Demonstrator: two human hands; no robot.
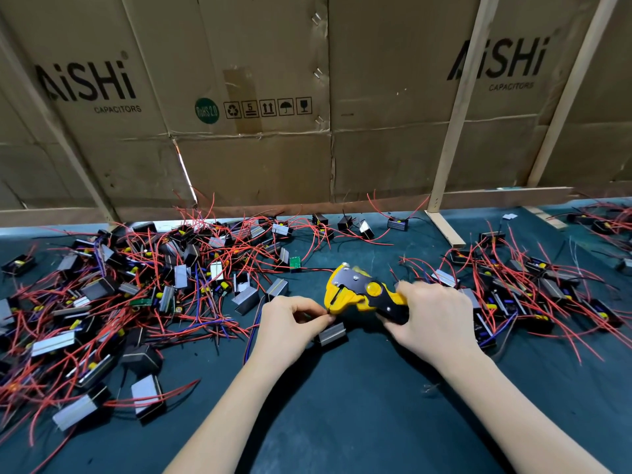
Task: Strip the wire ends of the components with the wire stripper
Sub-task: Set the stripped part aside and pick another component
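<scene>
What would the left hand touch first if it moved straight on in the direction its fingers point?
Most likely the yellow wire stripper: the left hand pinches a wire right at its jaws, almost touching already.

Bare worktop (359,405) lies open between the forearms and toward the near edge. A tangled parts heap (119,295) blocks the left, another heap (533,292) the right, a cardboard wall (307,159) the back.

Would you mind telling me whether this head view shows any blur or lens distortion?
Head view: wide-angle bending bows the cardboard wall and wooden slats; slight motion blur softens the top of the wire stripper in the right hand; lighting is even, without glare.
</scene>
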